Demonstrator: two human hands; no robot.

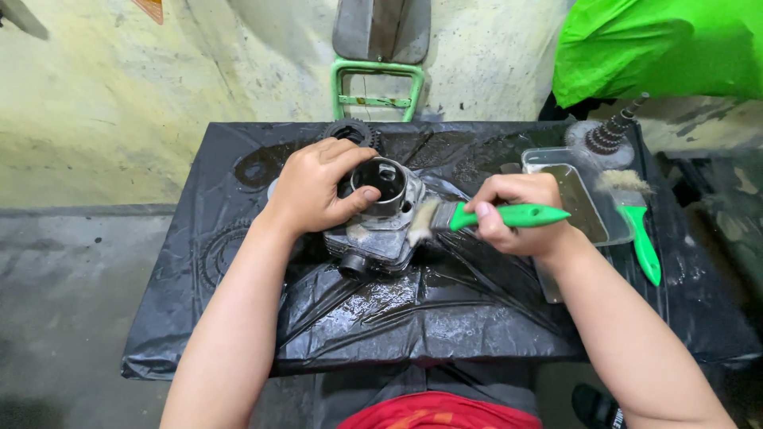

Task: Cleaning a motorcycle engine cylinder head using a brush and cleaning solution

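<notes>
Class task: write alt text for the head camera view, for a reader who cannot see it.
Seen from above, a person's left hand steadies a metal engine cylinder on a table covered in wet black plastic sheet, while the right hand holds a green-handled brush with its bristles against the cylinder's side. A second green brush lies beside a clear tray on the right.

no labelled packages, signs or screens show here; the nearest to packaging is a clear shallow rectangular plastic tray (556, 156) at the right of the table, holding brownish liquid, and a bright green plastic bag or sheet (660, 48) bunched at the upper right; an orange scrap (151, 8) on the wall is too cropped to tell
</notes>
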